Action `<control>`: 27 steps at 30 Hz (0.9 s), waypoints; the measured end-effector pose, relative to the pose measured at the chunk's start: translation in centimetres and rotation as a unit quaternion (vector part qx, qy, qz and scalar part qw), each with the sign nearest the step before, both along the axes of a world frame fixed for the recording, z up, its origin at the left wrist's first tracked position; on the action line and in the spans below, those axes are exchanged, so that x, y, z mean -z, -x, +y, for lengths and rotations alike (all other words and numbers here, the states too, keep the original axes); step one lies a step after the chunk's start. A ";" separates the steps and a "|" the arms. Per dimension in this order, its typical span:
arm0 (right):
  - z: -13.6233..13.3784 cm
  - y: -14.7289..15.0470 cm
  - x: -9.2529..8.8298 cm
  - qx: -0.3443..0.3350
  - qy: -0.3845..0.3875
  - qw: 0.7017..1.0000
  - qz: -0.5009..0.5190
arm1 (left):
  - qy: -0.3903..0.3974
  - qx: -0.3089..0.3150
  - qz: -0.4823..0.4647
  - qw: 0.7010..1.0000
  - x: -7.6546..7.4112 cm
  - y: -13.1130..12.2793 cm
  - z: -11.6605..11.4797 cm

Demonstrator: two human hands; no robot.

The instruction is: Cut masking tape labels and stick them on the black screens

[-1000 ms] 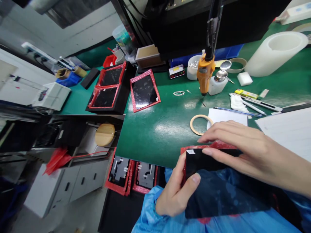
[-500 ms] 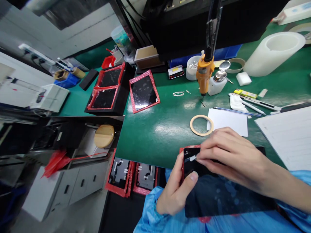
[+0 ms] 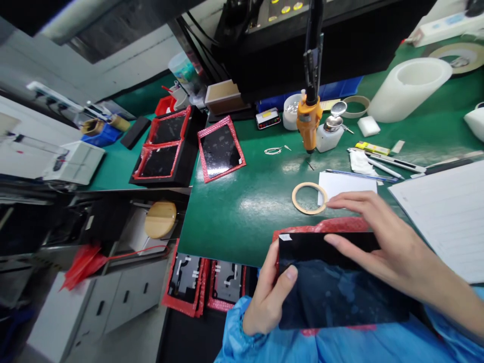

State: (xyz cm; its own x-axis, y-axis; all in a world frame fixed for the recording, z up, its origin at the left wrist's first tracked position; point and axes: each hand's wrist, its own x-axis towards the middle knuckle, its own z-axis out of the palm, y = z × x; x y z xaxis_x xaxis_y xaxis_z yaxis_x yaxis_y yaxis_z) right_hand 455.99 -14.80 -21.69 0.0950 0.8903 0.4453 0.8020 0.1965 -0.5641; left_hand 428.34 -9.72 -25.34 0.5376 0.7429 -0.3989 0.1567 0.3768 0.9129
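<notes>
A glossy black tablet screen lies tilted in front of me over red bubble wrap. My left hand grips its left edge, thumb on the face and fingers behind. At the screen's upper left corner sits a small white label. My right hand is open over the upper right part, thumb by the top edge and fingers stretched out beyond it. The right fingertips come close to a tan tape ring on the green table; whether they touch it I cannot tell.
An orange electric screwdriver hangs over the table beside a white pump bottle. Another wrapped screen lies to the left. Wrapped panels are below the table edge. Pens and a paper pad lie to the right.
My right hand has opened and moved away from the corner, where it was pinching at the white label. The label now lies flat there. More red bubble wrap shows behind the screen.
</notes>
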 end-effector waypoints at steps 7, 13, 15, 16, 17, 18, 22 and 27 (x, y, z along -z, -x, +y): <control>-3.3 0.2 4.2 0.264 -0.010 0.951 0.159 | -0.011 -0.132 -0.015 0.991 4.3 0.2 1.7; -3.9 2.3 7.1 0.262 0.171 0.817 0.485 | 0.024 -0.186 -0.012 0.982 4.9 0.2 3.5; -3.8 2.6 7.3 0.220 0.230 0.770 0.553 | 0.036 -0.174 -0.004 0.984 4.7 0.2 4.0; -3.8 2.7 7.4 0.209 0.249 0.752 0.573 | 0.042 -0.160 -0.003 0.986 4.6 0.1 4.3; -3.7 2.7 7.5 0.206 0.258 0.740 0.586 | 0.048 -0.141 -0.005 0.989 4.6 0.1 4.6; -3.6 2.7 7.6 0.208 0.260 0.733 0.593 | 0.049 -0.119 -0.008 0.992 4.5 0.0 4.8; -3.5 2.4 7.5 0.241 0.239 0.738 0.583 | -0.027 -0.077 0.030 0.996 5.0 0.6 5.9; -4.0 1.2 7.3 0.285 0.247 0.749 0.545 | -0.156 -0.089 0.114 0.977 6.2 2.5 6.5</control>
